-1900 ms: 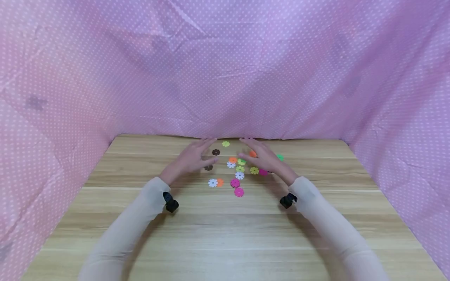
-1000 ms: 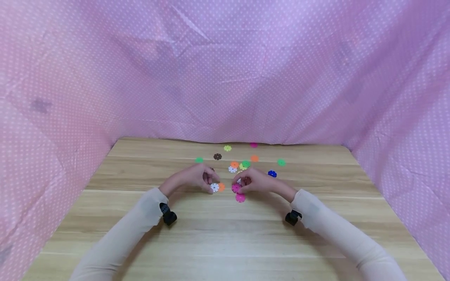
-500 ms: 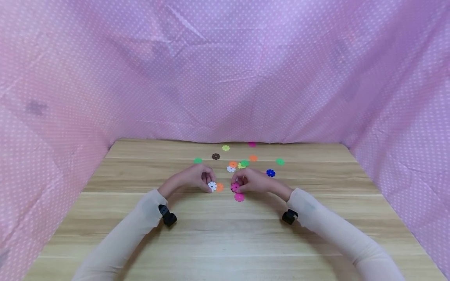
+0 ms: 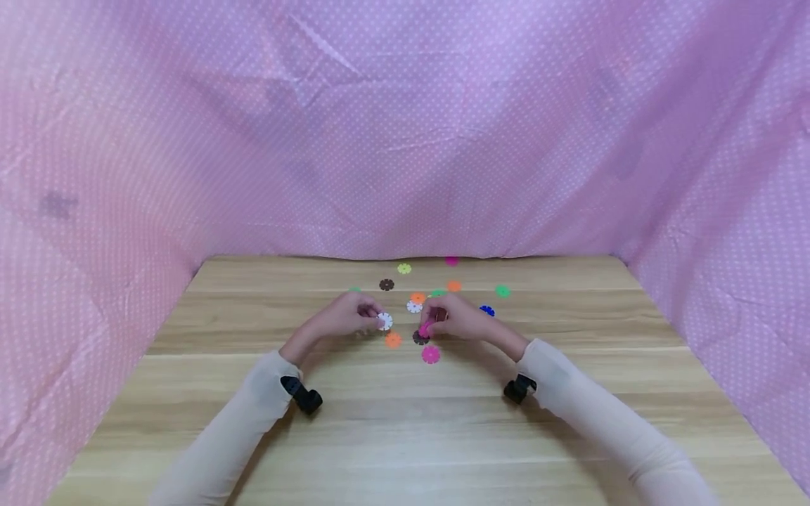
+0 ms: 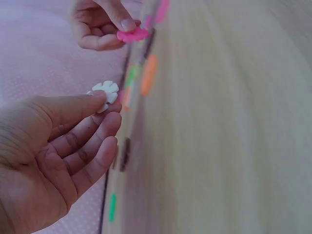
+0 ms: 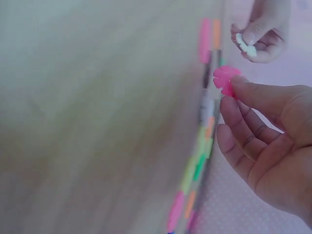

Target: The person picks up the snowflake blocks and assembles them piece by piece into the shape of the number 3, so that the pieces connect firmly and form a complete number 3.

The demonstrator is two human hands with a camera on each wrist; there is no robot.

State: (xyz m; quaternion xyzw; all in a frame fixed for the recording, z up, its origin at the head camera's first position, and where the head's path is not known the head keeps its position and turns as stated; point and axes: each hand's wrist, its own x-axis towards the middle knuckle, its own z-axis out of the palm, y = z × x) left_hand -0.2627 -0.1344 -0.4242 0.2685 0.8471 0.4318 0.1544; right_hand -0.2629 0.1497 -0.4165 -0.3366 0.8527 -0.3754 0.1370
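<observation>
Between thumb and fingertips, my left hand (image 4: 344, 315) pinches a white notched plastic disc (image 4: 385, 322); it is raised off the table, as the disc (image 5: 112, 90) in the left wrist view shows. My right hand (image 4: 463, 318) pinches a pink notched disc (image 4: 425, 329) the same way, also lifted. The two discs are apart, facing each other across a small gap. Below the pink one lies a brown disc (image 4: 420, 339). An orange disc (image 4: 393, 341) lies under the white one, and another pink disc (image 4: 431, 355) is nearer me. My right hand partly hides further discs.
Farther back on the wooden table (image 4: 405, 436) lie a brown disc (image 4: 387, 284), a yellow disc (image 4: 404, 268) and an orange disc (image 4: 454, 287). To the right are a green disc (image 4: 503, 291) and a blue disc (image 4: 487, 310). A pink dotted cloth (image 4: 405, 140) encloses the table.
Both hands came back from the far side, fingers spread, to the near discs. The left has picked up the white disc, the right the pink one, uncovering the brown disc beneath.
</observation>
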